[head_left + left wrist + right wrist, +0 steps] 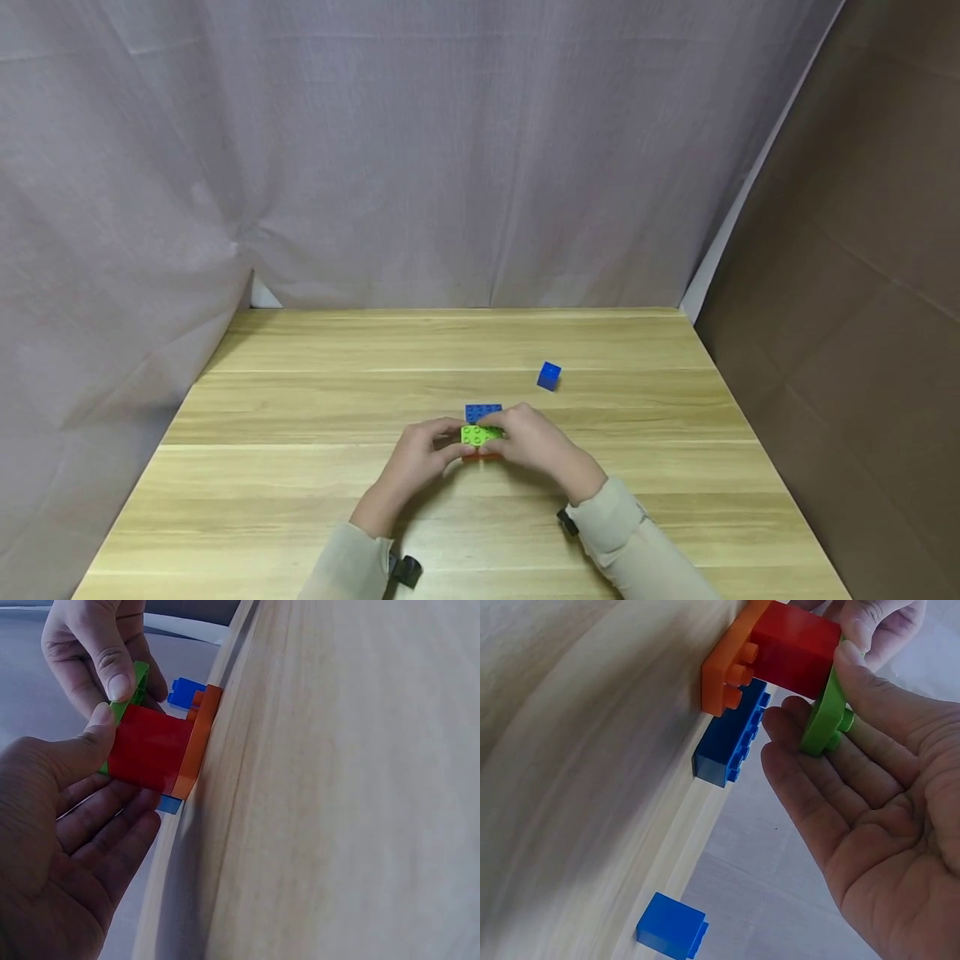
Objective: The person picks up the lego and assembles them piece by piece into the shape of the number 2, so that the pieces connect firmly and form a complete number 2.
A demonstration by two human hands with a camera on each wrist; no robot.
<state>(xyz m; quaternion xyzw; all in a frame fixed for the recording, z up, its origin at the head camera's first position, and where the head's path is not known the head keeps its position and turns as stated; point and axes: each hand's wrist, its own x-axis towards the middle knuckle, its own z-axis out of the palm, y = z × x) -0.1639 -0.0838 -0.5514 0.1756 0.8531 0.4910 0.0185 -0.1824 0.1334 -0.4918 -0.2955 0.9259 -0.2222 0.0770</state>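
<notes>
A small stack stands on the table: an orange toy brick (727, 664) lies at the bottom, a taller red block (150, 750) on it, and a thin lime-green brick (476, 435) on top, reaching past the red block towards the right. My left hand (416, 457) pinches the stack from the left, its thumb at the red block's upper edge by the green brick. From the other side my right hand (534, 442) pinches the green brick between thumb and fingers. A long blue brick (731, 735) lies just behind the stack, partly hidden by the right fingers in the head view.
A small blue block (549, 377) sits apart, farther back and to the right on the wooden table (300, 400). A pale curtain (375, 167) hangs along the back and left side. Brown cloth (847, 333) covers the right side.
</notes>
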